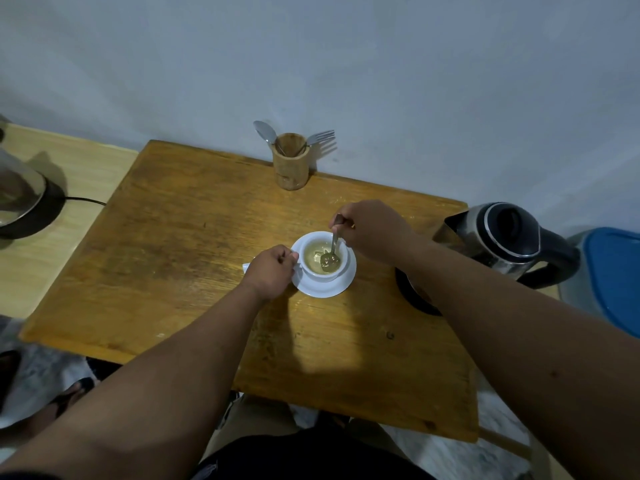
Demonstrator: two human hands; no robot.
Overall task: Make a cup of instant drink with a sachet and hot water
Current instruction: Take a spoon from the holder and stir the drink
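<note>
— What are we doing at the white ceramic cup [323, 271] right now?

— We are stirring. Our right hand [372, 230] is pinching the handle of the small metal teaspoon [331, 254], its grip clamped on the top end, and the bowl of the spoon is sitting down in the liquid. Our left hand [272, 273] is closing its grip on the cup's handle side, steadying it on the round white saucer [341, 289].

— How should we be going about it?

— We are judging that slow circles along the bottom are best, keeping the spoon off the rim so nothing is slopping onto the saucer or the worn wooden surface [173, 254].

— And what is in the cup?

— It is holding a pale yellowish drink, filled fairly high. We cannot tell whether powder is lying undissolved.

— The other vessels?

— The steel electric kettle with the black lid [498, 237] is standing to our right, shut, contents hidden. The wooden cylindrical holder [291, 168] by the wall is carrying a spoon [265, 131] and a fork [320, 136].
</note>
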